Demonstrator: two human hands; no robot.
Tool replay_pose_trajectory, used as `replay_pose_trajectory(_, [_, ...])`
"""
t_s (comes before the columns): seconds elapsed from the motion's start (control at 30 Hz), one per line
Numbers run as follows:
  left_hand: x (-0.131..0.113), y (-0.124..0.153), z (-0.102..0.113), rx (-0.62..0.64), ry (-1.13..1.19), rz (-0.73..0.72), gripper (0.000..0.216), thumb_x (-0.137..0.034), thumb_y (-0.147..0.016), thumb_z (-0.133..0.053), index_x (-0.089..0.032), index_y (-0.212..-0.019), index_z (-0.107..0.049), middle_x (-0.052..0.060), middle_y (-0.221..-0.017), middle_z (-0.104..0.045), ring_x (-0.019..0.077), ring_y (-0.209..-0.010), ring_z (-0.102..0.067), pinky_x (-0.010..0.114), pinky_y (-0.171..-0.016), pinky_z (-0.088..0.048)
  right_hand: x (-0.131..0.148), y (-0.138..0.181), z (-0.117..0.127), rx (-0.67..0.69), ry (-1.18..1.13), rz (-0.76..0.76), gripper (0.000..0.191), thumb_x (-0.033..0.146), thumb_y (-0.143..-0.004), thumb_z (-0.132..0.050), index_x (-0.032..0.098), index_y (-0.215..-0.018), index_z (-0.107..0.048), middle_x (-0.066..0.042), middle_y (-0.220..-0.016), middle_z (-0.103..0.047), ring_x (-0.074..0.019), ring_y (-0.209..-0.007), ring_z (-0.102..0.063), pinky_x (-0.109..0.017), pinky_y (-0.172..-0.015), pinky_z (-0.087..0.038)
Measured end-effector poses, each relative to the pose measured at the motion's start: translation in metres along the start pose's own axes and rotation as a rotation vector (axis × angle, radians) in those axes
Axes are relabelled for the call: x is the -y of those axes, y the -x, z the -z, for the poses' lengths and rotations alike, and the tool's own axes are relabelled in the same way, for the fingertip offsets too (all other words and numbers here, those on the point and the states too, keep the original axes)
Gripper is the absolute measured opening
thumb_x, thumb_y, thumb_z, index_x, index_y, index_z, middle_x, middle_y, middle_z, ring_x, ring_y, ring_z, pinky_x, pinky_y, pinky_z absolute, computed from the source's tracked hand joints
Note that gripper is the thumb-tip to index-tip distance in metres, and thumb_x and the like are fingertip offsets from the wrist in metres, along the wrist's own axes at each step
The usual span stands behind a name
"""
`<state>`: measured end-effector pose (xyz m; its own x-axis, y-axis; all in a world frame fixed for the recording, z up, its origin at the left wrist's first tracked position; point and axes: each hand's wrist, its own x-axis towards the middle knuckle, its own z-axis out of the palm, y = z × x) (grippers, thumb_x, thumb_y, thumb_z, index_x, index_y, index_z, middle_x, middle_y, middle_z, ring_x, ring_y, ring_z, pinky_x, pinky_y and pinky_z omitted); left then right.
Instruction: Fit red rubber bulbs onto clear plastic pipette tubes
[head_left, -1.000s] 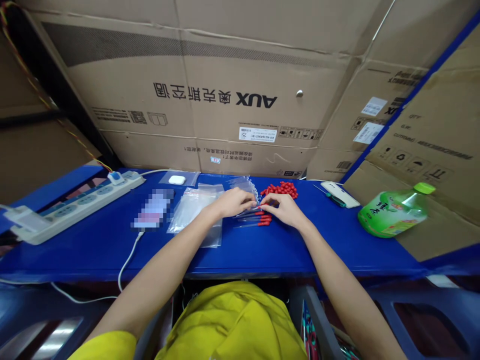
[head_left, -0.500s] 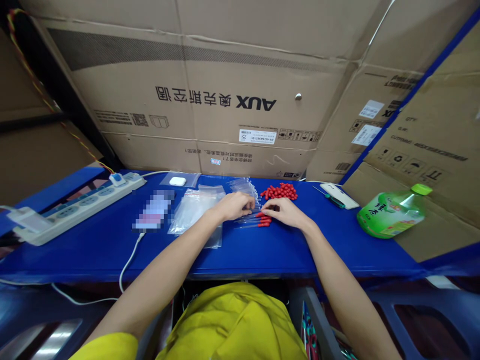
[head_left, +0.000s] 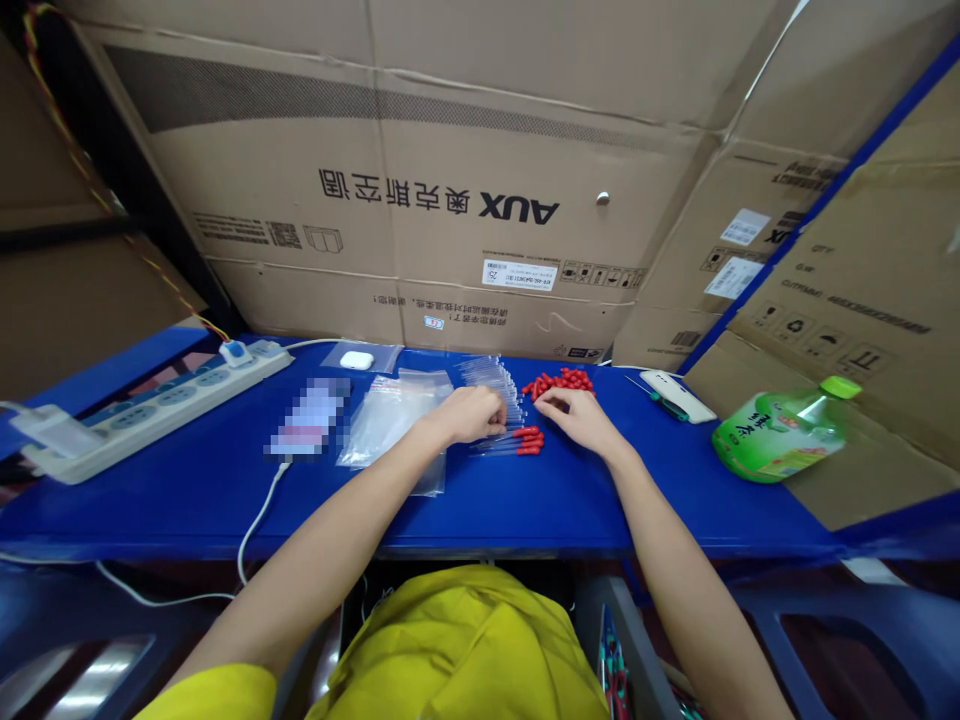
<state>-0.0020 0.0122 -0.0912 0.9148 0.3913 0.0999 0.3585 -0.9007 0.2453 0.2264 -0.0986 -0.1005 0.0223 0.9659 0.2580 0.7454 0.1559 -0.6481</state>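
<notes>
My left hand (head_left: 472, 414) rests curled on the blue table (head_left: 525, 500), its fingers closed on a bundle of clear tubes (head_left: 499, 385). Just right of it lie a few finished tubes with red caps (head_left: 525, 440). My right hand (head_left: 574, 415) reaches to the near edge of a pile of loose red caps (head_left: 562, 381), fingertips pinched; what they hold is too small to see. Clear plastic bags (head_left: 394, 415) lie under and left of my left wrist.
A white power strip (head_left: 150, 408) runs along the left. A phone (head_left: 309, 418) with a white cable, an earbud case (head_left: 355, 360), a white box and screwdriver (head_left: 675, 393), and a green bottle (head_left: 780, 432) lie around. Cardboard boxes (head_left: 480, 180) wall the back.
My right hand has left the capped tubes and moved back and right to the red cap pile. My left hand stayed on the clear tubes.
</notes>
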Motion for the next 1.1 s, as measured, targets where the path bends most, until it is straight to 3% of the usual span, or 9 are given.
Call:
replay_pose_trajectory(0.1, [-0.002, 0.002, 0.001, -0.012, -0.015, 0.018, 0.01, -0.023, -0.083, -0.067, -0.022, -0.087, -0.076, 0.006, -0.091, -0.077, 0.0225, -0.082, -0.069, 0.029, -0.064, -0.042, -0.005, -0.002, 0.003, -0.125, 0.081, -0.046, 0.03, 0.043, -0.095, -0.058, 0.019, -0.099, -0.076, -0.004, -0.076, -0.074, -0.0197, -0.066, -0.062, -0.031, -0.066, -0.047])
replay_pose_trajectory(0.17, [-0.003, 0.002, 0.002, -0.044, -0.011, 0.04, 0.01, -0.024, -0.082, -0.067, -0.021, -0.087, -0.075, 0.007, -0.092, -0.077, 0.0231, -0.082, -0.069, 0.03, -0.065, -0.042, -0.006, -0.002, 0.003, -0.119, 0.088, -0.048, 0.031, 0.044, -0.094, -0.059, 0.019, -0.097, -0.076, -0.004, -0.071, -0.072, -0.0189, -0.063, -0.06, -0.03, -0.063, -0.045])
replay_pose_trajectory(0.43, [0.0, 0.0, 0.004, -0.134, 0.046, 0.025, 0.011, -0.028, -0.09, -0.06, -0.02, -0.089, -0.068, 0.007, -0.087, -0.074, 0.0215, -0.076, -0.066, 0.03, -0.065, -0.041, 0.006, 0.004, -0.001, 0.212, -0.094, -0.023, 0.034, 0.051, -0.082, -0.077, 0.018, -0.091, -0.076, -0.004, -0.082, -0.076, -0.0174, -0.072, -0.063, -0.028, -0.066, -0.045])
replay_pose_trajectory(0.63, [-0.004, 0.002, 0.0, -0.157, 0.139, 0.014, 0.016, -0.022, -0.099, -0.045, -0.019, -0.111, -0.055, 0.007, -0.086, -0.071, 0.0224, -0.075, -0.067, 0.031, -0.067, -0.042, 0.008, 0.004, 0.0, 0.243, -0.161, -0.011, 0.028, 0.046, -0.086, -0.074, 0.018, -0.085, -0.072, -0.002, -0.076, -0.073, -0.0164, -0.07, -0.063, -0.028, -0.065, -0.045])
replay_pose_trajectory(0.87, [-0.008, 0.0, -0.004, -0.121, 0.15, 0.006, 0.034, -0.023, -0.105, -0.032, -0.015, -0.133, -0.048, 0.016, -0.109, -0.074, 0.0293, -0.1, -0.071, 0.038, -0.086, -0.051, 0.007, 0.004, -0.003, 0.21, -0.163, 0.005, 0.026, 0.042, -0.086, -0.073, 0.017, -0.095, -0.077, -0.003, -0.077, -0.074, -0.0166, -0.067, -0.063, -0.028, -0.063, -0.045])
replay_pose_trajectory(0.97, [-0.007, -0.001, -0.006, -0.1, 0.12, 0.002, 0.035, -0.021, -0.104, -0.031, -0.016, -0.131, -0.054, 0.017, -0.123, -0.071, 0.0295, -0.115, -0.068, 0.039, -0.095, -0.052, 0.006, 0.003, -0.003, 0.236, -0.125, 0.029, 0.024, 0.04, -0.086, -0.073, 0.018, -0.093, -0.08, -0.003, -0.075, -0.073, -0.0169, -0.065, -0.061, -0.029, -0.062, -0.044])
replay_pose_trajectory(1.1, [-0.005, -0.001, -0.008, -0.124, 0.116, 0.014, 0.034, -0.023, -0.105, -0.031, -0.019, -0.13, -0.055, 0.015, -0.129, -0.07, 0.0287, -0.117, -0.068, 0.04, -0.098, -0.052, 0.006, 0.003, -0.004, 0.258, -0.144, 0.075, 0.021, 0.039, -0.085, -0.075, 0.02, -0.09, -0.082, -0.005, -0.085, -0.077, -0.0192, -0.073, -0.065, -0.03, -0.067, -0.047])
